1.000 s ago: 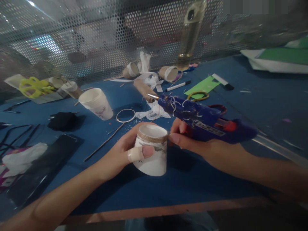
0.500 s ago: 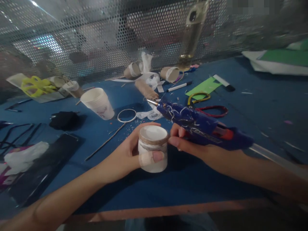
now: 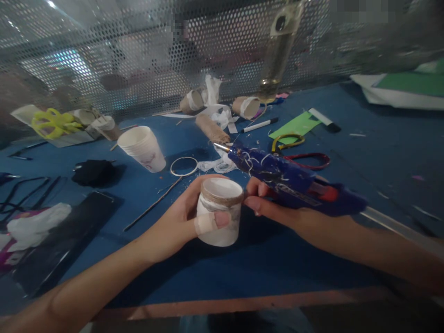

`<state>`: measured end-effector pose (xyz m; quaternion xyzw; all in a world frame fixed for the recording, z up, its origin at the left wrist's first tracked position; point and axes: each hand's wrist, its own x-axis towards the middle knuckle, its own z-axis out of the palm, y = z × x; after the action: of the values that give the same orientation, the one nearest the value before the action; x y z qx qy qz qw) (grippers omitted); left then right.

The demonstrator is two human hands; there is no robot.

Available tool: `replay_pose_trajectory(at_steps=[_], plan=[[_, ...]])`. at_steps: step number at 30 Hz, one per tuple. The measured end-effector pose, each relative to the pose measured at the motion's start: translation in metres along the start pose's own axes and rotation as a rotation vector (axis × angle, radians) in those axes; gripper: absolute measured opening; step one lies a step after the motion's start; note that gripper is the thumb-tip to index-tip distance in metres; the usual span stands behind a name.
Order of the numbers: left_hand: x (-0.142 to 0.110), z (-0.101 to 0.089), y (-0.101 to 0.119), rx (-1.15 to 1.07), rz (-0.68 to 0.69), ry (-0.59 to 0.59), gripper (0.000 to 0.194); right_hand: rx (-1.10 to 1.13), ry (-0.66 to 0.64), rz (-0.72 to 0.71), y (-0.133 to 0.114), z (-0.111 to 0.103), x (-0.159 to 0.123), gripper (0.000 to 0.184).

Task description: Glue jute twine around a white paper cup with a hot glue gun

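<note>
My left hand [image 3: 187, 217] is wrapped round a small white cup [image 3: 218, 236], its bandaged thumb across the front. The cup's mouth tilts slightly toward me. A band of brown twine [image 3: 222, 198] circles it just below the rim, with a whitish strip under the twine. My right hand [image 3: 262, 199] is closed at the cup's right side, thumb and fingertips pinched together near the twine's edge. It also carries a blue hot glue gun [image 3: 277, 173], whose metal nozzle points left, beyond the cup. The gun's handle is hidden, and I cannot make out what the fingertips pinch.
Stacked paper cups [image 3: 142, 148] lean at left, near a white ring [image 3: 183, 166] and a thin stick [image 3: 152, 203]. Behind the gun lie a twine roll [image 3: 212, 129], scissors [image 3: 307, 160], a marker [image 3: 259, 125] and green paper [image 3: 294, 126]. A perforated metal screen [image 3: 138, 60] stands behind.
The cup has turned and tipped a little in my left hand, shifting slightly left and up. My right hand and the glue gun have hardly moved.
</note>
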<state>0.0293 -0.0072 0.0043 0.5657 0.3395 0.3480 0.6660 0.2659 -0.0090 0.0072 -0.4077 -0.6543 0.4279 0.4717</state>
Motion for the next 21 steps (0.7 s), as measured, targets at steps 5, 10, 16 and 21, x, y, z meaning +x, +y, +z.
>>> replay_pose_trajectory(at_steps=[5, 10, 16, 21], plan=[[0.001, 0.001, 0.0, -0.042, 0.0, 0.025, 0.043, 0.061, 0.018, 0.036, -0.001, 0.001, -0.001, 0.024], [0.003, 0.0, 0.001, -0.062, 0.022, 0.003, 0.046, 0.116, 0.015, 0.071, 0.004, 0.001, -0.002, 0.025], [0.002, -0.003, 0.001, -0.026, 0.028, 0.034, 0.045, 0.112, -0.009, 0.019, 0.006, 0.0, -0.002, 0.023], [0.002, -0.003, 0.001, -0.009, 0.056, 0.046, 0.041, 0.073, -0.019, 0.007, -0.002, 0.0, -0.002, 0.025]])
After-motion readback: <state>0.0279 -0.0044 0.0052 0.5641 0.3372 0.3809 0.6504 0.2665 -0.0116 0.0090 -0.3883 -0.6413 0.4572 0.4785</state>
